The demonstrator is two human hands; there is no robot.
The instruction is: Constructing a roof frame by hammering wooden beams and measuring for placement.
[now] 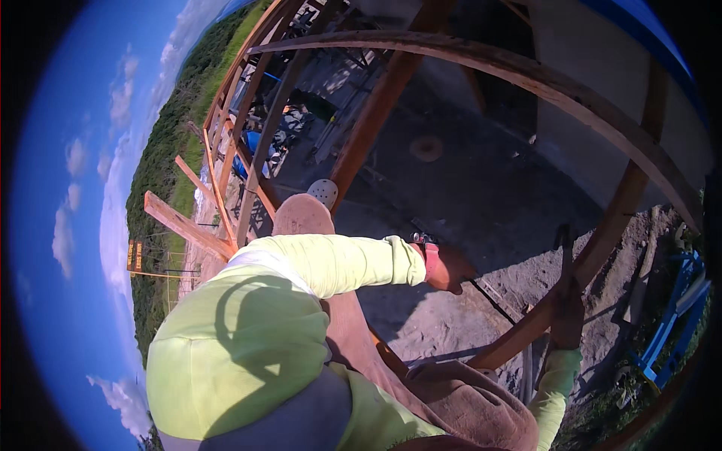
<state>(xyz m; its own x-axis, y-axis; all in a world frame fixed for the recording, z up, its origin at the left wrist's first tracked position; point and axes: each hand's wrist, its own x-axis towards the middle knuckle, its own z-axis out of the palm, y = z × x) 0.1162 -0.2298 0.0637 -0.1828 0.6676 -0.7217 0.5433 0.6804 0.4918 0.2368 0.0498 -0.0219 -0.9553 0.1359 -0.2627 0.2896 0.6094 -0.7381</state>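
My left hand [450,270], with a watch and a red band at the wrist, reaches out from a yellow-green sleeve. Its fingers are closed around the end of a thin dark rod [492,302] that slopes down toward a wooden beam [526,325]. At the right, my right hand [568,319] lies in shadow against that beam and looks closed. A narrow dark piece [564,244] rises just above it; whether the hand holds this piece or the beam is hard to make out. My brown-trousered legs [350,319] straddle the timber frame, with a pale perforated shoe [323,192] on a beam.
A long curved-looking timber [519,71] crosses overhead and to the right. Rafters [259,150] and a jutting plank [184,222] stand at the left. Far below lies a shaded concrete floor [451,188]. A blue metal frame [673,323] sits at the right on rough ground.
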